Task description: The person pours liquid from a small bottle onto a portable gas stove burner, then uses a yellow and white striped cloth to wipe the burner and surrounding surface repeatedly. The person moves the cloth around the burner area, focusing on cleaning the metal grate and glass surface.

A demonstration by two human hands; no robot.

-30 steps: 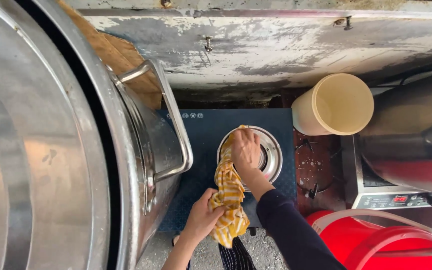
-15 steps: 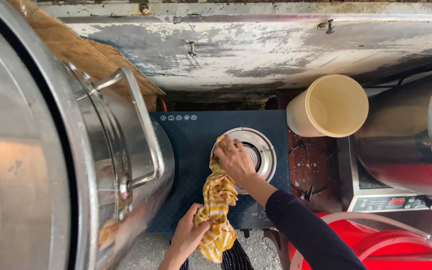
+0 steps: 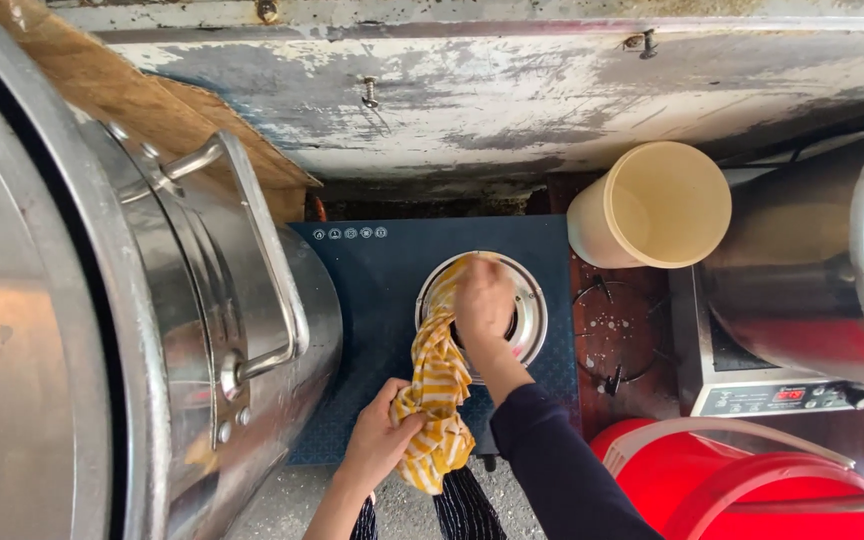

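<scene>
— Fingers (image 3: 472,285) of the right hand (image 3: 484,300): how are they set?
— Curled, pressing the yellow striped cloth (image 3: 439,385) onto the round burner ring (image 3: 532,300) at frame centre.
— And the left hand (image 3: 377,445)?
— Closed around the cloth's bunched lower end, at the dark blue stove (image 3: 372,300)'s lower edge, beside 1 large steel pot (image 3: 102,300).

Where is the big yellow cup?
In the head view, the yellow cup stands at upper right, beside the dark blue stove and behind the red bucket.
</scene>
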